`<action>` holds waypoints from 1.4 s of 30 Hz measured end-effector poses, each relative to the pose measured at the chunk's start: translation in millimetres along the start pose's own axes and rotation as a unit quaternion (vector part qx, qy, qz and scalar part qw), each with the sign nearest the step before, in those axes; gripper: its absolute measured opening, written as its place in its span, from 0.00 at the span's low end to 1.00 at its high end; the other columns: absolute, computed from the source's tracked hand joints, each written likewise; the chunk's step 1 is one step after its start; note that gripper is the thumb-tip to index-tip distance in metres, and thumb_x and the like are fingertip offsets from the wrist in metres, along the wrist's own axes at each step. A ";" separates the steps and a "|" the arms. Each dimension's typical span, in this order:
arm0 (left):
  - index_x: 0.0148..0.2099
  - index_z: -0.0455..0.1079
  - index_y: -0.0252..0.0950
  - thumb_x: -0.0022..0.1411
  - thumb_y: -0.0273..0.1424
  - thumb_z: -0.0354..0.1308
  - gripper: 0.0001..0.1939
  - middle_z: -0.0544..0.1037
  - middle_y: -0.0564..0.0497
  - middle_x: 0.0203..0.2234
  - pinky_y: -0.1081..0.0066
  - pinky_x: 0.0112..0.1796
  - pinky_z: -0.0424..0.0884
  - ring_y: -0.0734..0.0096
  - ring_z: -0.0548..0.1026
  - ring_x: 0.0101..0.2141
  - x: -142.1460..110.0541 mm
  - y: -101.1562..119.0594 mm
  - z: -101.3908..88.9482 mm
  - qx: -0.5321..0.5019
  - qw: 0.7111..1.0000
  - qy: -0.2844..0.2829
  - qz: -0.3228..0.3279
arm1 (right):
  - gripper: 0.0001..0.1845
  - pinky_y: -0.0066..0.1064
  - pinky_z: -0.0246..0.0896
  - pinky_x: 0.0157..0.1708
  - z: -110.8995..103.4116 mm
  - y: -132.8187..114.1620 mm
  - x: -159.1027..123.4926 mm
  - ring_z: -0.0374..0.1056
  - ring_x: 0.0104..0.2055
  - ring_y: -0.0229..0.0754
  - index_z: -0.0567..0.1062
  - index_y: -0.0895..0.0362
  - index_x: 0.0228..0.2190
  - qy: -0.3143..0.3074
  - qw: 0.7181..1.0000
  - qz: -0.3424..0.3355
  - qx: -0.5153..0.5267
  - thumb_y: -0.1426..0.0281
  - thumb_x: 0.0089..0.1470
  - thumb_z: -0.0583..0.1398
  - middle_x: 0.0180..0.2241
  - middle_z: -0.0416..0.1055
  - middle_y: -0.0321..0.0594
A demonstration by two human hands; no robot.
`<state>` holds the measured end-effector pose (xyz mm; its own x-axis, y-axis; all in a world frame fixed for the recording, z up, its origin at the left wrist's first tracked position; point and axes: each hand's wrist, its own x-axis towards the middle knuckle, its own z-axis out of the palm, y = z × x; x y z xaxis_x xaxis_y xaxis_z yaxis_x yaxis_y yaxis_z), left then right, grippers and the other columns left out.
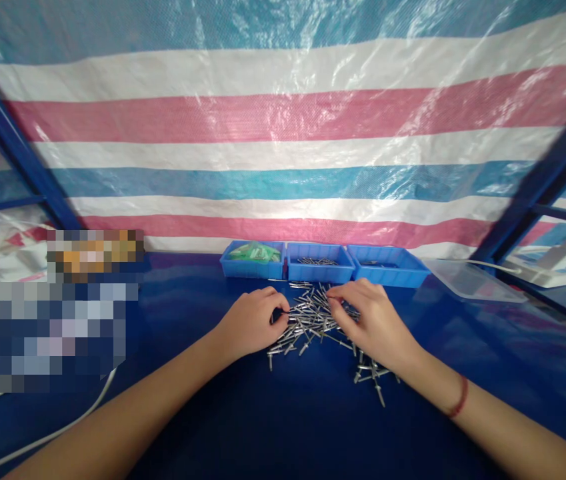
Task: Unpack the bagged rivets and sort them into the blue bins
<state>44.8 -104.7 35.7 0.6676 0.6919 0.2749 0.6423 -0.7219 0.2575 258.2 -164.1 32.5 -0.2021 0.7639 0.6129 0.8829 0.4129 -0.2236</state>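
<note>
A loose pile of silvery pop rivets (309, 319) lies on the blue table between my two hands. My left hand (250, 321) reaches in from the left, its thumb and forefinger pinched at a rivet on the pile's left edge. From the other side, my right hand (375, 323) pinches at a rivet near the top right of the pile, thumb below forefinger. The fingertips hide most of what each hand grips. A smaller scatter of rivets (375, 378) lies below my right hand, partly covered by the wrist.
Behind the pile stand three blue bins: the left bin (253, 269) holds a green bag (255, 252), the middle bin (320, 272) rivets, the right bin (390, 275) a few thin pieces. A clear plastic lid (477, 283) lies right. White cables (80, 421) cross the left side.
</note>
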 end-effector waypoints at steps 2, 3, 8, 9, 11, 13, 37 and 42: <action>0.36 0.72 0.36 0.59 0.29 0.52 0.08 0.74 0.50 0.33 0.70 0.35 0.67 0.68 0.73 0.32 0.1 -0.5 0.1 -0.003 1.000 -0.006 0.002 | 0.09 0.36 0.52 0.36 0.1 -8.7 -2.3 0.66 0.35 0.43 0.75 0.56 0.33 -0.020 1.000 -0.010 0.021 0.71 0.57 0.54 0.31 0.75 0.39; 0.35 0.72 0.36 0.60 0.29 0.51 0.08 0.74 0.50 0.33 0.69 0.37 0.67 0.67 0.73 0.33 0.2 -1.2 0.7 -0.006 1.000 -0.007 0.003 | 0.09 0.36 0.52 0.36 0.3 -11.4 -3.1 0.66 0.35 0.43 0.75 0.56 0.32 -0.028 0.999 -0.012 0.028 0.71 0.57 0.54 0.30 0.75 0.38; 0.35 0.69 0.35 0.65 0.29 0.46 0.11 0.73 0.50 0.32 0.68 0.39 0.65 0.66 0.72 0.35 1.4 -4.6 5.0 0.002 1.000 0.003 -0.001 | 0.08 0.36 0.52 0.35 3.3 -14.4 -4.9 0.66 0.34 0.43 0.74 0.56 0.31 -0.056 0.997 -0.007 0.047 0.73 0.56 0.55 0.30 0.75 0.38; 0.36 0.69 0.36 0.66 0.29 0.45 0.11 0.73 0.50 0.31 0.68 0.38 0.64 0.66 0.72 0.34 1.7 -4.4 5.4 0.007 1.000 0.005 -0.004 | 0.08 0.36 0.52 0.35 4.1 -14.0 -5.1 0.66 0.34 0.43 0.74 0.56 0.31 -0.058 0.997 -0.006 0.048 0.73 0.56 0.55 0.30 0.75 0.38; 0.36 0.68 0.36 0.66 0.29 0.45 0.11 0.74 0.51 0.30 0.67 0.38 0.64 0.66 0.72 0.34 2.1 -2.4 5.3 0.003 1.000 0.014 -0.012 | 0.08 0.36 0.53 0.35 5.2 -13.3 -5.5 0.66 0.35 0.44 0.75 0.56 0.31 -0.056 0.997 -0.004 0.049 0.73 0.56 0.55 0.31 0.75 0.39; 0.36 0.67 0.36 0.66 0.30 0.45 0.11 0.74 0.51 0.31 0.68 0.38 0.64 0.66 0.72 0.35 1.8 1.7 4.4 -0.038 0.998 0.037 -0.018 | 0.06 0.36 0.54 0.35 5.4 -13.3 -5.7 0.67 0.36 0.44 0.75 0.55 0.33 -0.050 0.998 0.001 0.049 0.71 0.56 0.57 0.31 0.76 0.39; 0.41 0.67 0.37 0.66 0.38 0.47 0.12 0.73 0.53 0.29 0.74 0.33 0.66 0.72 0.71 0.31 -8.5 32.7 14.4 -0.381 0.924 0.017 -0.032 | 0.09 0.28 0.62 0.26 -0.7 -31.2 -6.6 0.66 0.26 0.36 0.75 0.56 0.28 0.045 0.957 0.089 0.272 0.66 0.55 0.58 0.26 0.73 0.37; 0.38 0.66 0.36 0.63 0.35 0.51 0.08 0.71 0.55 0.26 0.75 0.31 0.65 0.74 0.70 0.28 -9.3 36.9 12.2 -0.387 0.921 0.031 -0.022 | 0.08 0.29 0.63 0.26 -6.5 -33.2 -5.2 0.67 0.27 0.37 0.74 0.56 0.29 0.041 0.963 0.049 0.262 0.67 0.56 0.57 0.24 0.71 0.37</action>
<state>66.9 -137.7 31.3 0.6088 0.7362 0.2955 0.1901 -0.4971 0.8466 232.6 -185.0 41.7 -0.0744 0.7793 0.6223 0.5560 0.5504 -0.6228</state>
